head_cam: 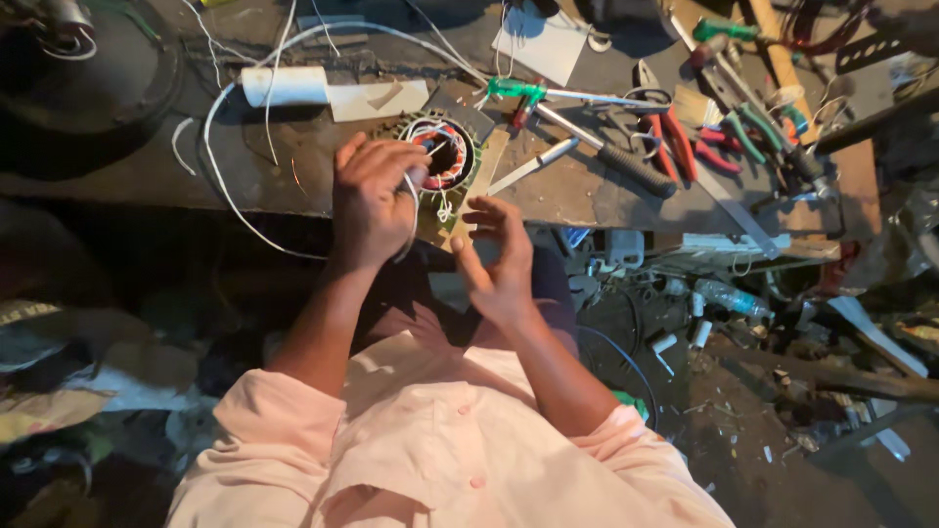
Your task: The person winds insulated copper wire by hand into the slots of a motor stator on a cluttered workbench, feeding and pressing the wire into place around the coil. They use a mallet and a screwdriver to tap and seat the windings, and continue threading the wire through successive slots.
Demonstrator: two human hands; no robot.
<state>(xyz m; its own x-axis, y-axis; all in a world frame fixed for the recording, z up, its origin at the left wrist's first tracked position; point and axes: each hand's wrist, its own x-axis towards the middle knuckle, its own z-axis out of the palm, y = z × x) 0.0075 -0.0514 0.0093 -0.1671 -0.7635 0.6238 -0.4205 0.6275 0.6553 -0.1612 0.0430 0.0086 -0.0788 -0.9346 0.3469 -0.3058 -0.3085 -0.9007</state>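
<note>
Two bare hands work at the edge of a cluttered workbench (293,166), seen from above by the person's head camera. At far left, a dark round housing (78,68) sits in shadow. Next to it lies a white paper roll (286,86) beside a flat white card (377,100), both unprinted as far as the light shows. The left hand (372,200) is closed around a white wire (220,186) that loops off the bench edge and back across the top. Just right of its fingers rests a small round motor stator (445,152), its core wound with copper-red coils and white leads bunched over its centre. Judging by those coils, the winding looks largely in place, while the loose leads suggest tying and connecting remain. The right hand (499,259) hovers below the stator, fingers spread and holding nothing. Further right lie a knife with a black grip (587,152), red-handled pliers (675,142) and green-handled pliers (753,127). A white sheet of paper (538,44) lies at the top. Beyond the bench, scraps litter the floor (763,391).
</note>
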